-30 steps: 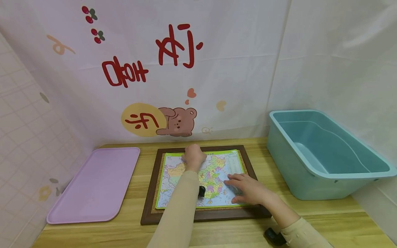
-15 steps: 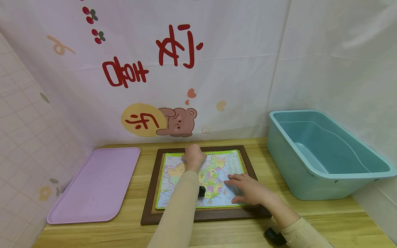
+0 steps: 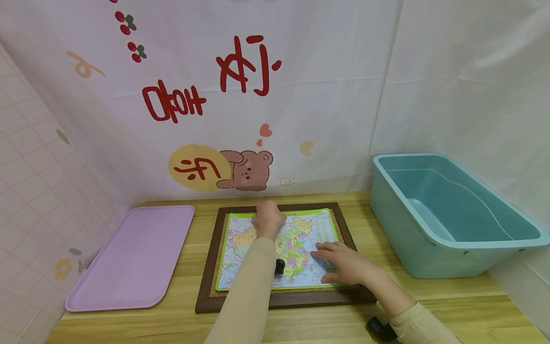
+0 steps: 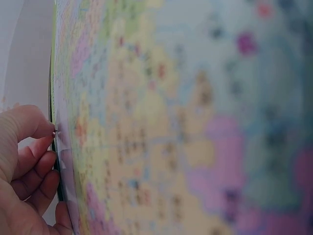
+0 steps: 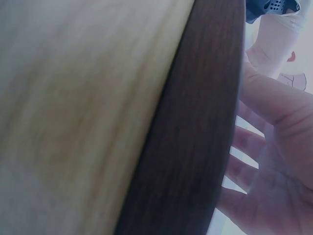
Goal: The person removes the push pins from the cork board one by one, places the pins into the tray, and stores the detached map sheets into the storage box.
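A printed map (image 3: pixel 292 243) with a green border lies on a cork board in a dark brown frame (image 3: pixel 318 299). At the map's top edge, my left hand (image 3: pixel 268 219) pinches a tiny pin (image 4: pixel 55 131) between thumb and forefinger, the other fingers curled. Most of the pin is hidden by the fingertips; its thin point meets the map's edge in the left wrist view. My right hand (image 3: pixel 345 263) rests on the map's lower right with its fingers spread, holding nothing. In the right wrist view, the right hand (image 5: pixel 279 147) appears beyond the frame's brown edge.
A pink tray (image 3: pixel 133 258) lies on the wooden table (image 3: pixel 180 325) to the left. At the right stands a deep teal tub (image 3: pixel 399 239). A printed white cloth (image 3: pixel 326 95) hangs behind the table.
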